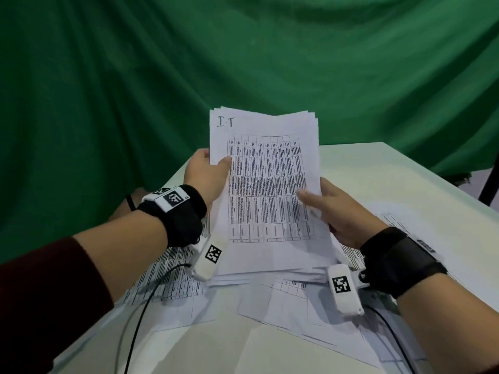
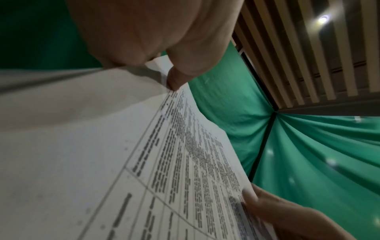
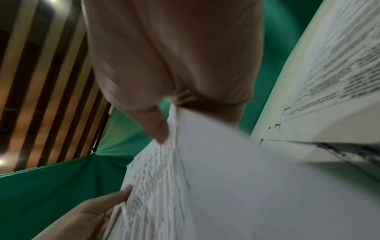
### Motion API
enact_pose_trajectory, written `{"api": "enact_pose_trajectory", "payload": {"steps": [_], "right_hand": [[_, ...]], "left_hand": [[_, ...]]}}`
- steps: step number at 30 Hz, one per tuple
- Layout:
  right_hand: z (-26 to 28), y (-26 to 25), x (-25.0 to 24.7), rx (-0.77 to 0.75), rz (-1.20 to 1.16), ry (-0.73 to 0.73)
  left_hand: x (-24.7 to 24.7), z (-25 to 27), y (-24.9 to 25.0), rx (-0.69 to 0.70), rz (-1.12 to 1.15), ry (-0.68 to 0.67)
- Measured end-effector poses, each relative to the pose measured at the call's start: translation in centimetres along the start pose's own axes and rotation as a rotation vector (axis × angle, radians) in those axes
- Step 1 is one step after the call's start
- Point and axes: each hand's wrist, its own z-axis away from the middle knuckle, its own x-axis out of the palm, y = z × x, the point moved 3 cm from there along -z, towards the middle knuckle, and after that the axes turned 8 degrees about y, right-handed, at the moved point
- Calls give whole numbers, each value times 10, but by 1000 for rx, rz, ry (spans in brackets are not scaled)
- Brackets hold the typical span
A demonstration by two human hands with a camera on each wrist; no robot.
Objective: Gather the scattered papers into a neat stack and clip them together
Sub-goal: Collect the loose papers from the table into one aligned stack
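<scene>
Both grips are on it: left hand point(image 1: 206, 171) pinches the left edge of the stack point(image 1: 266, 184), thumb over the front, and right hand point(image 1: 339, 209) clamps the right edge, holding it upright with its bottom edge on the loose sheets point(image 1: 291, 300) covering the worktop point(image 1: 378, 168). My worry: top corners fan out, so tapping unevenly could skew it, or slack thumbs spill sheets. Count: one stack, two hands, several loose sheets, no clip in sight.
</scene>
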Motion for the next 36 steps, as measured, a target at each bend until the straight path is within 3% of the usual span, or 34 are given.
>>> {"api": "enact_pose_trajectory", "payload": {"steps": [3,6,11,13,19,25,33,36], "right_hand": [[-2,4,2,-15,53,36],[-6,5,-2,-25,-6,84],[-10,5,-10,-60,10,212],[-11,6,-12,-56,12,242],[-9,8,-12,-32,39,244],[-7,7,-12,-24,21,234],[-6,7,-12,-23,24,223],[-3,5,-11,-34,44,216]], "left_hand": [[-9,1,5,89,-46,-57],[-28,0,10,57,-168,-197],[-100,-10,-17,-56,-1112,-472],[-123,-4,-24,-116,-1293,-519],[-162,-3,-59,-275,-1143,-433],[-185,-49,-98,-414,-1097,-277],[-209,-75,-126,-489,-1056,-200],[-213,-76,-124,-406,-1100,-157]]}}
